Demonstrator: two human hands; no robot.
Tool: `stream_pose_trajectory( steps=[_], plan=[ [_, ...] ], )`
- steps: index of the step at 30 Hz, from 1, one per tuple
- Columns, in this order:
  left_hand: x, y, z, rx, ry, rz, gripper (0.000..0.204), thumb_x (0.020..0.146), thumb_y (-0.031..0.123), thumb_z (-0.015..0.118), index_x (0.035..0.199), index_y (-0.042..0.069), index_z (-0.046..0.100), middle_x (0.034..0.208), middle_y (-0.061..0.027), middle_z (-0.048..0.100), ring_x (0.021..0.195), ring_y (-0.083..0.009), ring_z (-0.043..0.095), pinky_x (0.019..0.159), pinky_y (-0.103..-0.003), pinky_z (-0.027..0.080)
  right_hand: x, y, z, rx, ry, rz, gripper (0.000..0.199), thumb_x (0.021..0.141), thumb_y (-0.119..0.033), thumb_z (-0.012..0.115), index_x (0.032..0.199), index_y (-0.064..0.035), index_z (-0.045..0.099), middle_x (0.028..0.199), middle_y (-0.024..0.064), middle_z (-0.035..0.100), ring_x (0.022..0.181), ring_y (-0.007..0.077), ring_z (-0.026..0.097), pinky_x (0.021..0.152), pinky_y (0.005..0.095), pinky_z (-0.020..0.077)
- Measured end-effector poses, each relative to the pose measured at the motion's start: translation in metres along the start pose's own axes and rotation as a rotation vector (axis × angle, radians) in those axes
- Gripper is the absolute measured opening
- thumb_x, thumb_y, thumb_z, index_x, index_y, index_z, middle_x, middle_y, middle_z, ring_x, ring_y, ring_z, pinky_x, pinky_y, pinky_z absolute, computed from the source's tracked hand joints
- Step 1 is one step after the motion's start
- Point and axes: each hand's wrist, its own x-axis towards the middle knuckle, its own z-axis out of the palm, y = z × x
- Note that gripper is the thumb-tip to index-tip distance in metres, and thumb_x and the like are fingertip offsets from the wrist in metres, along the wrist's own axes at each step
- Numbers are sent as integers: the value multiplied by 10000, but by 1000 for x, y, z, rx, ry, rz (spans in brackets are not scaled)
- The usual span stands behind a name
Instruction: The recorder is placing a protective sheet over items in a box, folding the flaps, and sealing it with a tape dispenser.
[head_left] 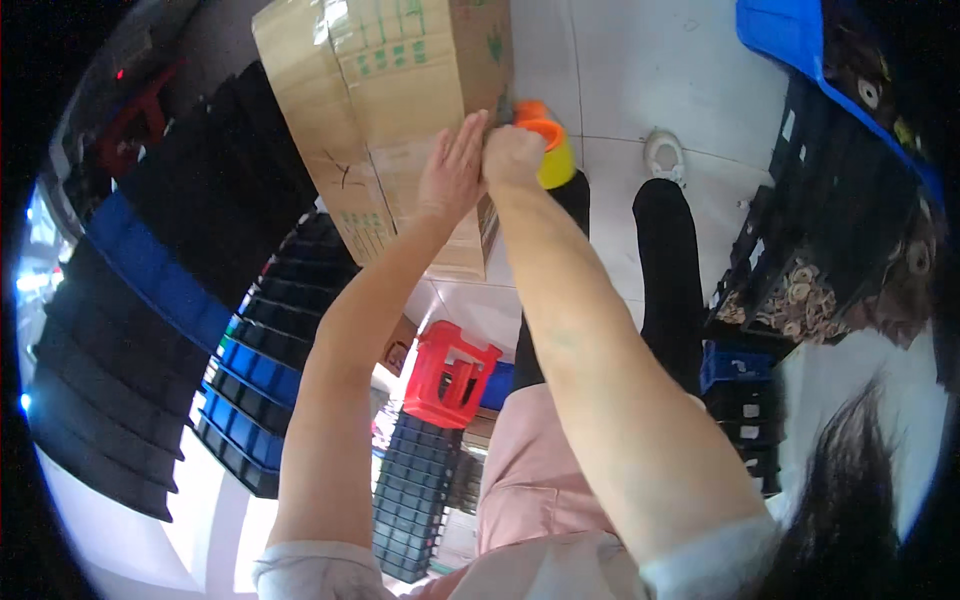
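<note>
A large brown cardboard box [385, 120] with green printing stands at the upper left, with clear tape shining on its surface. My left hand [452, 170] lies against the box near its right edge, fingers stretched out and holding nothing. Right beside it, my right hand [513, 155] is closed in a fist around an orange and yellow tape dispenser [552, 150], at the box's edge. The fist hides the dispenser's handle, and whether tape runs from it onto the box cannot be made out.
Stacked black and blue crates [255, 400] line the left side. A red plastic stool [455, 375] stands behind me near a black crate [412, 490]. On the right are a blue bin [780, 35] and black crates holding brownish rolled pieces [795, 305]. The floor is pale tile [625, 80].
</note>
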Motion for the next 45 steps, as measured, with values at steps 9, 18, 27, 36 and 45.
stream_pose_trajectory(
  steps=[9, 18, 27, 36, 45],
  plan=[
    [81, 66, 58, 688, -269, -82, 676, 894, 379, 397, 1433, 42, 166, 1504, -127, 106, 1387, -307, 50, 1106, -465, -7, -32, 198, -39, -133, 237, -46, 285, 848, -276, 533, 813, -7, 620, 768, 189, 648, 743, 338, 644, 663, 432, 511],
    [102, 82, 55, -1188, -842, -96, 668, 852, 456, 480, 1388, 94, 314, 1366, -168, 388, 1256, -325, 372, 1028, -416, 320, -115, 202, -94, 510, 229, -63, 407, 859, -364, 571, 894, 42, 587, 740, 228, 618, 711, 365, 625, 640, 417, 473],
    [-30, 0, -29, -2404, -63, -316, 379, 921, 341, 487, 1058, 9, 608, 937, -84, 642, 860, -159, 595, 777, -306, 468, -198, 104, -161, 549, 51, -414, 320, 777, -241, 690, 937, 15, 580, 742, 162, 595, 656, 311, 597, 611, 368, 465],
    [-116, -174, -79, -2319, 286, 0, 350, 852, 280, 618, 1071, 7, 630, 1041, -116, 616, 1011, -189, 550, 870, -329, 424, -226, 9, -212, 180, -90, -803, 348, 732, -282, 677, 933, -5, 616, 865, 166, 617, 766, 341, 591, 696, 388, 461],
    [-163, -182, -62, -2370, 479, -100, 392, 874, 340, 558, 1053, 0, 637, 1065, -118, 603, 1063, -225, 523, 908, -350, 404, -215, -50, -223, 78, -210, -851, 315, 711, -325, 686, 827, -34, 648, 786, 127, 624, 714, 332, 576, 647, 372, 458]
  ],
)
